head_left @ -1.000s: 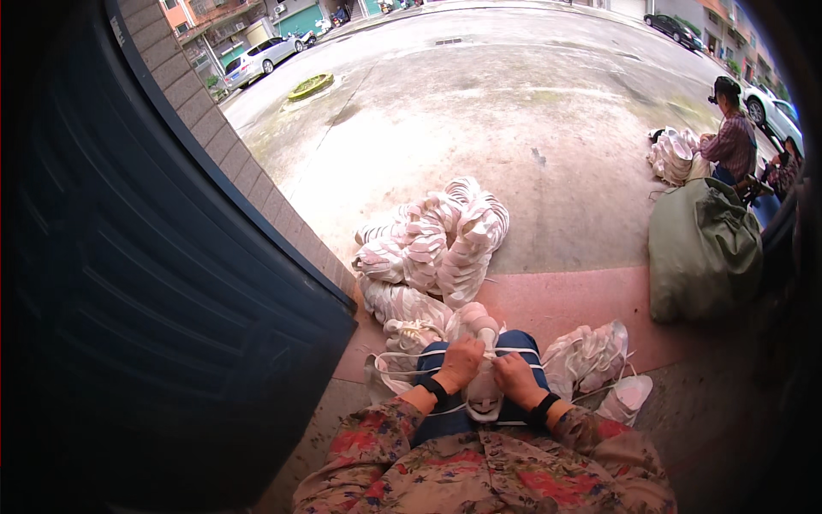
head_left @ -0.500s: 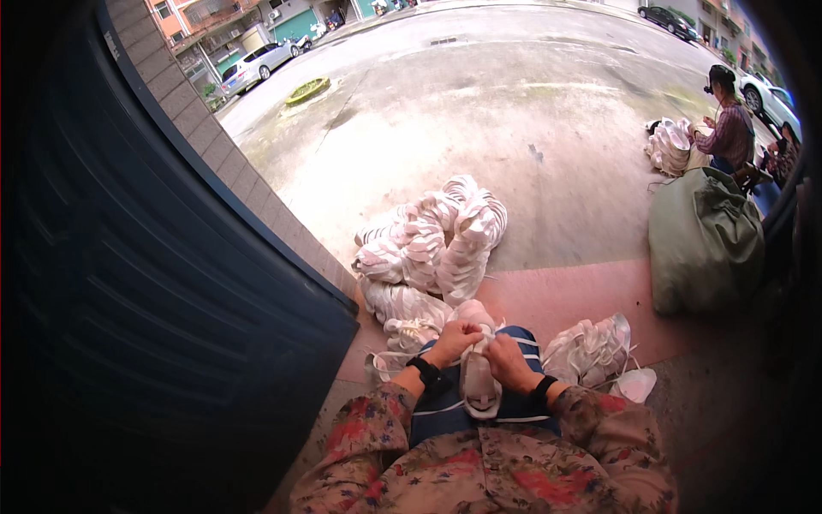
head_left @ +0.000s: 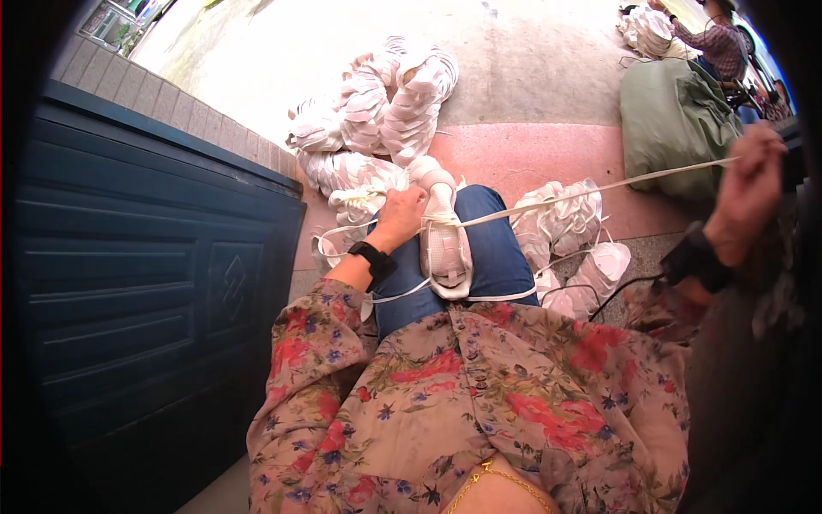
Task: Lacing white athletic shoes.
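Note:
A pale pink-white sneaker [head_left: 447, 257] lies across my jeans-clad lap, toe towards me. My left hand [head_left: 402, 216] is closed on the shoe's left edge by the lacing; its fingertips are partly hidden. Far out to the right is my raised right hand [head_left: 750, 193], slightly blurred and closed round a flat white shoelace [head_left: 599, 187]. That lace runs taut from the sneaker's eyelets up to my fist. Another loose lace end [head_left: 402, 295] droops over my left thigh and the shoe's left side.
Ahead lies a big heap of strung pale shoe pieces [head_left: 390, 107]. More pale shoes [head_left: 565, 223] sit beside my right leg. A green sack [head_left: 676, 124] stands at right, with a seated person [head_left: 715, 47] beyond it. A dark blue panelled door [head_left: 128, 274] fills the left.
My right hand has swung from the shoe far out to the right, drawing the lace taut. My left hand stays at the shoe. The view has tipped down towards my body.

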Tool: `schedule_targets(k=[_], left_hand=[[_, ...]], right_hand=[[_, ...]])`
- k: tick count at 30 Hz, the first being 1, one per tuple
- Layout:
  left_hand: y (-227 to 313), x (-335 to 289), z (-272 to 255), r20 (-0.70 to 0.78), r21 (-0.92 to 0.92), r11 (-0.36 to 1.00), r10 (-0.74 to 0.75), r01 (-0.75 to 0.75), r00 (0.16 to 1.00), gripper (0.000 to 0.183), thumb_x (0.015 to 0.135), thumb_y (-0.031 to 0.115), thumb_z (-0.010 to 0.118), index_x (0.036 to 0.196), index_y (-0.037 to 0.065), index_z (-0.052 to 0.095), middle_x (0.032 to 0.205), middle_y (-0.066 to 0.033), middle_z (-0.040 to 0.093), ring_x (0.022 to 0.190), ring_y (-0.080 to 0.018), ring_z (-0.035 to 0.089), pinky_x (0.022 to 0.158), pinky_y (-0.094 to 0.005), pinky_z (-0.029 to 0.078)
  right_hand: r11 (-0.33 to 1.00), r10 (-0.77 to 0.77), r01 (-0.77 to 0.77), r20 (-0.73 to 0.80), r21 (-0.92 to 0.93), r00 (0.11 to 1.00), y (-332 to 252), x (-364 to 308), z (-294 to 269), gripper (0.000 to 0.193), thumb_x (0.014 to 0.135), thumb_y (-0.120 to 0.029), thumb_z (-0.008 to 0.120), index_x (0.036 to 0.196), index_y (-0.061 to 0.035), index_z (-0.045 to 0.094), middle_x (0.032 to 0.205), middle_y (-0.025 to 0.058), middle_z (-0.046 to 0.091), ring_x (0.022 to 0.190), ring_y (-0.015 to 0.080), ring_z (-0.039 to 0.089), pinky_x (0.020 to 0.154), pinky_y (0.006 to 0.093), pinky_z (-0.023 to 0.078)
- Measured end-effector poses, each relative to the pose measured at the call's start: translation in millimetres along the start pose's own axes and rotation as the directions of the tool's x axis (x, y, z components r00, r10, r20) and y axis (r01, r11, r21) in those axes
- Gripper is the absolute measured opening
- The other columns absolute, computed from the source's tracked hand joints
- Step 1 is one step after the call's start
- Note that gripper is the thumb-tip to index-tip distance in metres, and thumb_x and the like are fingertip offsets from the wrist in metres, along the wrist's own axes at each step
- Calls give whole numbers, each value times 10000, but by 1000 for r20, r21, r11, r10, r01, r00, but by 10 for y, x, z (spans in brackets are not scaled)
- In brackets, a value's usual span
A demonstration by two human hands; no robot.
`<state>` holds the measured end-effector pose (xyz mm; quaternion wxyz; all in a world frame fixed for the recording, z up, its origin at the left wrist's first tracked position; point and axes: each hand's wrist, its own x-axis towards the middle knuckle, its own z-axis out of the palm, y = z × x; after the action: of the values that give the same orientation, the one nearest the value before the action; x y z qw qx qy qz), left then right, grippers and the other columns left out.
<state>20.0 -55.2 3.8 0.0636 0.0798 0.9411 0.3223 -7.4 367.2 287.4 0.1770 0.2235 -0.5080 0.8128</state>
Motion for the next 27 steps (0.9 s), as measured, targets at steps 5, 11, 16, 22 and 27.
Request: schedule_targets(k=[5, 11, 16, 22, 27], left_hand=[[39, -291, -31, 103, 160, 985, 46, -62, 994, 318, 780, 76, 532, 1095, 115, 545, 907, -121, 573, 892, -316, 506, 781, -401, 441], [-41, -267, -130, 52, -102, 995, 10, -4, 999, 368, 790, 89, 544, 1152, 33, 503, 701, -83, 562, 671, -197, 528, 666, -299, 442], [83, -360, -277, 170, -531, 792, -250, 302, 953, 377, 795, 73, 520, 1159, -19, 484, 647, -10, 531, 611, -90, 491, 613, -213, 394], [130, -333, -273, 199, -712, 577, -381, 400, 903, 376, 782, 48, 515, 1149, -24, 473, 670, 5, 527, 605, -70, 478, 590, -188, 375], [268, -330, -315, 257, -820, 390, -402, 418, 879, 352, 772, 36, 518, 1121, 3, 483, 673, 17, 515, 578, -48, 450, 538, -172, 350]], right_hand=[[444, 593, -598, -282, -668, 755, 1607, -968, 505, 205, 912, -227, 435, 819, -74, 534, 621, -31, 457, 543, 90, 429, 483, 244, 373], [515, 727, -185, 312, -837, 612, 2698, -2220, 1289, 152, 822, -167, 541, 872, -50, 622, 760, 105, 632, 670, 258, 620, 624, 335, 489], [260, 537, 205, 318, -944, 781, 2930, -2344, 1469, 59, 762, -91, 518, 722, -49, 529, 682, 122, 599, 633, 247, 621, 516, 329, 488], [216, 481, 386, 441, -897, 758, 3027, -2390, 1513, 33, 731, -61, 506, 707, -57, 529, 670, 113, 570, 594, 228, 610, 512, 300, 490], [352, 798, 72, 339, -933, 499, 2759, -2195, 1481, 136, 778, -134, 496, 753, -17, 561, 666, 123, 573, 633, 280, 601, 546, 334, 485]])
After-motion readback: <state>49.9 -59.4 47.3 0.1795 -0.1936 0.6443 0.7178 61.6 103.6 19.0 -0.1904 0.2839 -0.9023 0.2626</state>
